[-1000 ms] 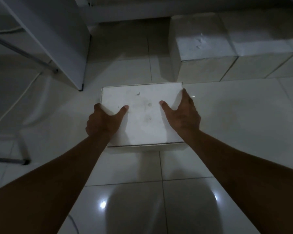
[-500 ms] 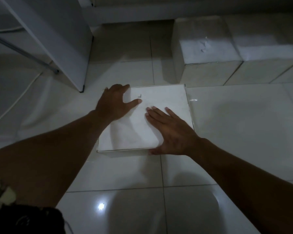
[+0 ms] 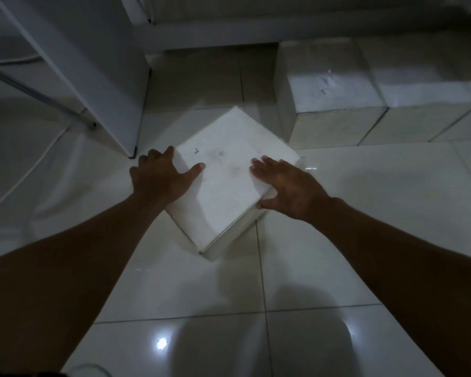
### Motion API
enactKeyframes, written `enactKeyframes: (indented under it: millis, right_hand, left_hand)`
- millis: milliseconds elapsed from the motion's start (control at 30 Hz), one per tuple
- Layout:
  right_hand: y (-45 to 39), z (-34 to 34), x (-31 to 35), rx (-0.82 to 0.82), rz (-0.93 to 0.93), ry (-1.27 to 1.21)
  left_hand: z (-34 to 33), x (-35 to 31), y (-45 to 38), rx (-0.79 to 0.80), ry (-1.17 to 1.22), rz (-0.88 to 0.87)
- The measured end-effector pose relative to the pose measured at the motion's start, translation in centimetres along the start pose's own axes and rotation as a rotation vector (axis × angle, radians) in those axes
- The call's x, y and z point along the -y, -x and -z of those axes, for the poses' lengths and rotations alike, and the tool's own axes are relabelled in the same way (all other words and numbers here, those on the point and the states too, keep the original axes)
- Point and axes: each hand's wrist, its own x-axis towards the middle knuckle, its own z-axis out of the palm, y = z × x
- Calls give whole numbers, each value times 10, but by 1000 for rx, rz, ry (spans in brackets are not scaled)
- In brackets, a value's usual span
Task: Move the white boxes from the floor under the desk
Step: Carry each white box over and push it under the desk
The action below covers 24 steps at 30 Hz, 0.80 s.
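Note:
A white box (image 3: 230,170) lies on the tiled floor in the middle of the view, turned so one corner points toward me. My left hand (image 3: 161,176) grips its left corner, thumb on the lid and fingers curled over the far-left edge. On the right side, my right hand (image 3: 288,185) rests with fingers spread on the lid and thumb hooked over the near-right edge. More white boxes (image 3: 335,104) stand in a row at the upper right, close to the held box's far corner.
A white desk panel (image 3: 93,66) stands upright at the upper left, its foot just left of the box. A metal bar (image 3: 38,91) and a white cable (image 3: 19,180) run across the floor at the left. Glossy tiles (image 3: 256,295) spread out in front of me.
The box has been turned about a quarter of the way round, from square to diagonal. Both hands moved with it, from flat on the lid to gripping its left corner and right edge.

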Motion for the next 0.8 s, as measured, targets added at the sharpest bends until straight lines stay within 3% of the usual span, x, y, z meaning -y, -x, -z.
enactKeyframes:
  millis: [133,300,533,633,800]
  right_hand:
    - [-2,2,-1,-53,-85,17]
    - [14,-20,42,-201,-16,-141]
    - [27,-42,71,-61,2,61]
    - [25,-37,58,-60,27,77]
    - [19,-20,25,54,49,73]
  left_hand:
    - [-1,0,20,-22,-38,59]
    - [-1,-6,43,-12,12,94]
    - [-28,6,61,-151,239,-365]
    - [-31,8,71,-99,190,-563]
    - [-28,-3,72,-12,129,-661]
